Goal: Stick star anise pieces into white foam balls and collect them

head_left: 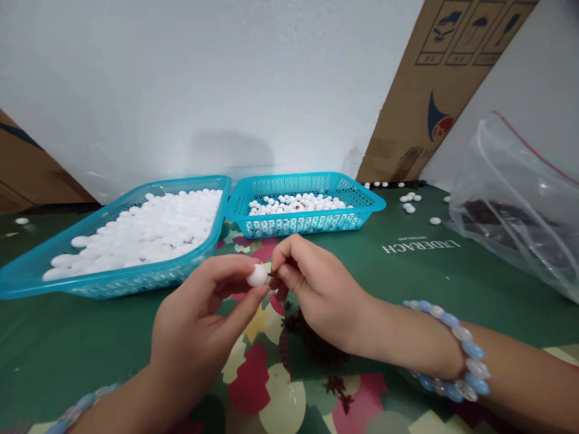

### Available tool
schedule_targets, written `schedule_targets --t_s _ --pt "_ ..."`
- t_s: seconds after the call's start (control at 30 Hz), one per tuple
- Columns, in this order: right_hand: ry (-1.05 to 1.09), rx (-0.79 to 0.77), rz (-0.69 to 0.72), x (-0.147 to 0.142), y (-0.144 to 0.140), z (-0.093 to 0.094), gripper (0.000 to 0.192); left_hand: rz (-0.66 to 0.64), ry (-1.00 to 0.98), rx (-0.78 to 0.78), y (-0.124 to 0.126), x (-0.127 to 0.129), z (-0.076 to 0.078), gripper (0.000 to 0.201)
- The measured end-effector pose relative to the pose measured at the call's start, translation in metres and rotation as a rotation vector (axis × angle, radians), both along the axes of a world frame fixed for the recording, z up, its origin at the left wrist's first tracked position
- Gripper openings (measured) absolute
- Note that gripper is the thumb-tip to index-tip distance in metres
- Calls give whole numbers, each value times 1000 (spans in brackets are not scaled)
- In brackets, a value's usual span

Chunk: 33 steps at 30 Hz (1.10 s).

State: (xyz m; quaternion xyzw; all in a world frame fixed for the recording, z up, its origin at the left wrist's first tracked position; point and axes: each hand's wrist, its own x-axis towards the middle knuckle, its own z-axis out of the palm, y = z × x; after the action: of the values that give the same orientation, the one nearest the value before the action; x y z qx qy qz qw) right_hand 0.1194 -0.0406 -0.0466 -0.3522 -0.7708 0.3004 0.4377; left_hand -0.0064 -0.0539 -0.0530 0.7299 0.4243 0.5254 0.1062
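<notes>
My left hand (pixel 199 337) pinches a white bead (pixel 257 275) between thumb and forefinger, raised above the counter (pixel 407 283) so its side faces my right hand (pixel 316 295), whose grip is clenched on a small dark piece (pixel 271 274) touching the bead. Loose dark bits (pixel 312 343) lie below my hands for easy reach. Beyond, two turquoise baskets keep stock apart: the left basket (pixel 27 271) is heaped with plain beads, the right basket (pixel 371 205) holds fewer. A clear bag (pixel 520 199) lies right.
</notes>
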Motion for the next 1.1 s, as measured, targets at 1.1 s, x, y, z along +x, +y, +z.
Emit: schedule_targets --t_s 1.1 --pt "101 420 -69 -5 -5 -11 13 29 -138 -131 -9 1 1 17"
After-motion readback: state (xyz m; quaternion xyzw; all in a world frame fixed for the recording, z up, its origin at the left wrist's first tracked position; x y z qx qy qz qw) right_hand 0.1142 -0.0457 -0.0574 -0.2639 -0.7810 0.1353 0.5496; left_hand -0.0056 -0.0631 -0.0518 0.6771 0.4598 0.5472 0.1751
